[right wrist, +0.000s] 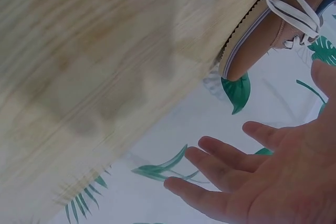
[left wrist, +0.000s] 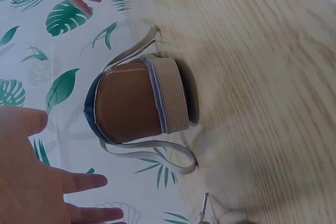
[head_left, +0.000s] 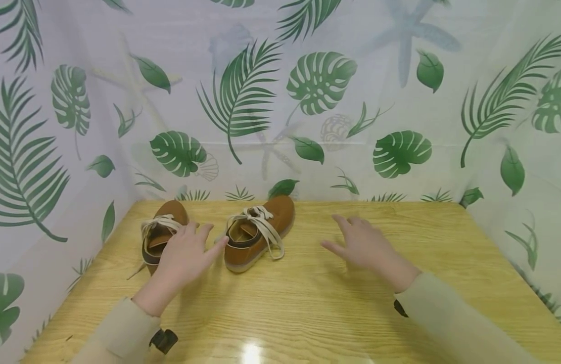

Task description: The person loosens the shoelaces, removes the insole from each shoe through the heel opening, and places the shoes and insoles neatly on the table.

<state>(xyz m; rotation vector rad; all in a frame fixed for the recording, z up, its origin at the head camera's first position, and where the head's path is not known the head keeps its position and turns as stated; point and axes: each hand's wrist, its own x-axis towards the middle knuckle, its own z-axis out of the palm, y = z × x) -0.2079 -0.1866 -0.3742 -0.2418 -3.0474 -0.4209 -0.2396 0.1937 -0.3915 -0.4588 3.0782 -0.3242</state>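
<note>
Two brown lace-up shoes with cream laces and dark collars stand on the wooden table, toes away from me. The left shoe (head_left: 173, 212) is partly hidden behind my left hand (head_left: 185, 255), which hovers with spread fingers between the pair. Just right of that hand is the other shoe (head_left: 248, 253), angled toward the back right; in the left wrist view its heel (left wrist: 128, 106) faces the camera. My right hand (head_left: 364, 245) hangs in the air to the right, apart from both shoes, its fingers extended. In the right wrist view the right shoe's toe (right wrist: 252, 51) shows beyond the fingers.
The pale wooden table (head_left: 308, 308) runs back to a white curtain (head_left: 271, 101) printed with green leaves, which also closes off both sides. A dark band (head_left: 164, 341) sits at my left wrist. A loose lace end (head_left: 136, 272) trails beside the left shoe.
</note>
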